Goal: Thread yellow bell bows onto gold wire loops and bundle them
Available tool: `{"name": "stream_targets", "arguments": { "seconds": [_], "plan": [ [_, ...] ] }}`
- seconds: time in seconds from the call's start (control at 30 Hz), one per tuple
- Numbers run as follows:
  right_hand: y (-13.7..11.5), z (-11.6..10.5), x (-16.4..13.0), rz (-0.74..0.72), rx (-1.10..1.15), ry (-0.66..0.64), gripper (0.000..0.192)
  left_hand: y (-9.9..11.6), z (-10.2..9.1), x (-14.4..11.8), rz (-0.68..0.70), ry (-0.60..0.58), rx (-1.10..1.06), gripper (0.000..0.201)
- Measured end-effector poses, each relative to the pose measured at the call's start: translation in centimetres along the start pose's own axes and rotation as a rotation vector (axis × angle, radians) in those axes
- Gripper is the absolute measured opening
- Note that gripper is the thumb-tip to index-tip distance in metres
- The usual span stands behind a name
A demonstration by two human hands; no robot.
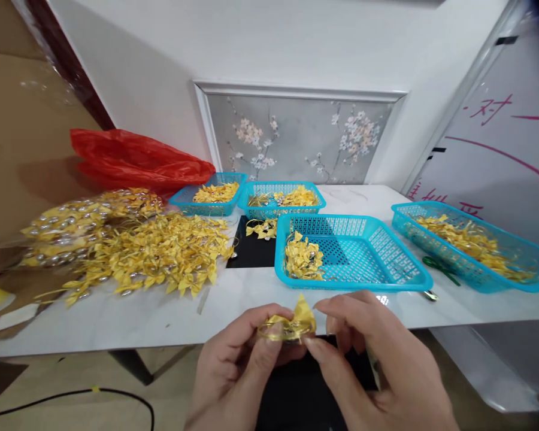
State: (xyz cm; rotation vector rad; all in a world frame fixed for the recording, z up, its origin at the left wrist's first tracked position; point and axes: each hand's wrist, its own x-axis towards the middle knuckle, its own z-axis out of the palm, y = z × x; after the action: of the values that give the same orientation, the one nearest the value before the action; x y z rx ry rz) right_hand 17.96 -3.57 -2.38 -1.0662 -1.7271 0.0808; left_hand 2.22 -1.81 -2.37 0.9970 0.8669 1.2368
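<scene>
Baskets [353,251], four; hands [233,365], two; bow [296,323], one.

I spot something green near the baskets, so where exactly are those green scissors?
The scissors lie on the table, right of centre in the head view, in the gap between the near basket and the right basket.

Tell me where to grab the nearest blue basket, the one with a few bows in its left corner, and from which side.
Grip the near long rim of the blue basket, from the table's front edge. That rim faces the hands, is bare and flared outward, giving fingers a lip. The yellow bows sit at its left end, so a grip left of centre would probably balance better.
</scene>
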Motion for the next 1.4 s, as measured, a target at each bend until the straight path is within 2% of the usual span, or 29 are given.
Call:
{"name": "stream_targets", "arguments": {
  "seconds": [0.1,0.2,0.3,0.67,0.8,0.9,1.0,1.1,1.2,1.4],
  "plan": [
    [0.0,0.1,0.2,-0.028,0.009,-0.007,0.030,0.1,0.1,0.0,0.034,-0.005,0.036,0.008],
    [-0.1,0.4,0.5,0.024,0.036,-0.053,0.023,0.0,0.0,0.0,0.045,-0.020,0.045,0.010],
    [-0.2,0.5,0.9,0.099,0.144,-0.106,0.012,-0.3,-0.1,-0.1,0.009,-0.035,-0.008,0.012],
    [0.4,-0.2,1.0,0.253,0.330,-0.174,0.013,0.5,0.9,0.1,-0.113,-0.018,-0.145,0.012],
    [0.7,-0.4,0.7,0.199,0.267,-0.149,0.024,0.6,0.9,0.2,-0.126,0.034,-0.117,0.012],
    [0.9,-0.6,0.4,0.198,0.234,-0.153,0.022,0.5,0.9,0.3,-0.153,0.020,-0.070,0.013],
    [0.7,-0.6,0.2,0.205,0.195,-0.078,0.017,0.3,0.7,0.4,-0.155,0.019,-0.012,0.011],
    [0.5,-0.5,0.1,0.084,0.141,-0.037,0.017,0.2,0.6,0.4,-0.147,0.002,0.036,0.012],
    [0.5,-0.2,0.3,-0.014,0.126,-0.104,0.018,0.1,0.6,0.5,-0.132,-0.029,0.074,0.015],
    [0.9,0.2,0.8,0.087,0.206,-0.116,0.019,-0.1,0.4,0.4,-0.161,-0.017,0.006,0.017]
  ]
}}
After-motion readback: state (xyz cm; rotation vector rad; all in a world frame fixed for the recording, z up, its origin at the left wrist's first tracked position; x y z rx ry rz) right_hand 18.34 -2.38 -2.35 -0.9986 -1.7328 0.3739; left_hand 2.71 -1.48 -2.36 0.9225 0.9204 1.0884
